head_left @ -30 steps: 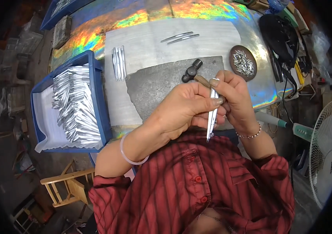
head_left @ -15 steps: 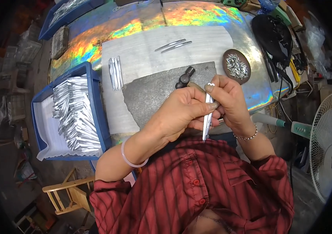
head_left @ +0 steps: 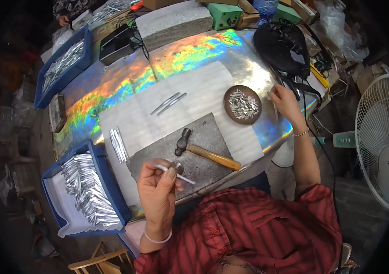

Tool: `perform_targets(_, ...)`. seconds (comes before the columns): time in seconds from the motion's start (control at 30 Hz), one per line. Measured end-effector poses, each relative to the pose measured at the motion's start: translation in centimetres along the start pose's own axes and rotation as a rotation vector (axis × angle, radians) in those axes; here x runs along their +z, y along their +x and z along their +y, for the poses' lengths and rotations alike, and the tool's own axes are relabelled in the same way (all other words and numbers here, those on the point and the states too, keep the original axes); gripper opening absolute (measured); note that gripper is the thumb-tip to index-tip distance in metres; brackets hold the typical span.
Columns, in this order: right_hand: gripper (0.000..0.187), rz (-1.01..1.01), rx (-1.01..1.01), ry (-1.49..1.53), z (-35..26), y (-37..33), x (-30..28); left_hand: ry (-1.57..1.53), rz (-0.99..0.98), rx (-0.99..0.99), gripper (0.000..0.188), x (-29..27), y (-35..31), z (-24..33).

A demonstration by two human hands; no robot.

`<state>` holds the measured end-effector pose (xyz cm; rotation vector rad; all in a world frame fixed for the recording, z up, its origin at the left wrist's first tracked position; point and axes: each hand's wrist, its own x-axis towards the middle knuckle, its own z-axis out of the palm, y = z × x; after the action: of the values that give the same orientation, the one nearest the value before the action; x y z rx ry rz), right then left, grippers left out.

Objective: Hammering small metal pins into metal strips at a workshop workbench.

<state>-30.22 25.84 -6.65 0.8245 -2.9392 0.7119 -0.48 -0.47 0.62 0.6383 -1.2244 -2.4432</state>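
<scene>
My left hand (head_left: pixel 158 189) is raised over the near-left edge of a grey slab (head_left: pixel 158 153), thumb and fingers pinching a slim silvery metal piece (head_left: pixel 186 179). A hammer (head_left: pixel 212 156) with a wooden handle lies on the slab, its dark head toward the middle. My right hand (head_left: pixel 287 102) is at the table's right side, just beyond a round brown dish (head_left: pixel 228 109) of small metal pins (head_left: pixel 244 104). Its fingers are curled together; whatever they hold is too small to make out.
A blue bin (head_left: pixel 121 201) of silvery strips (head_left: pixel 87 187) stands left. On the white sheet (head_left: pixel 203 84) lie a small bundle (head_left: pixel 118 144) and two slim pieces (head_left: pixel 169 103). A black bag (head_left: pixel 279 45), stone block (head_left: pixel 174 27) and second blue bin (head_left: pixel 64 68) sit farther back; a fan (head_left: pixel 379 141) stands right.
My hands have parted: the left has moved left and down with the slim piece, while the right has let go and gone right past the dish. The view has shifted, uncovering the hammer.
</scene>
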Motion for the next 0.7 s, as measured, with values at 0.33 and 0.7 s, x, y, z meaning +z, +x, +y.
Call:
perform_targets(0.33,0.028,-0.61,0.086,1.429,-17.6,-8.4,-0.1,-0.357,0.069,-0.045,0.011,0.9,-0.8,-1.7)
perform_targets(0.7,0.007,-0.833,0.091,1.6,-21.0,-9.3,2.2,0.164,-0.112,-0.274,0.011,0.4,-3.2,-1.0)
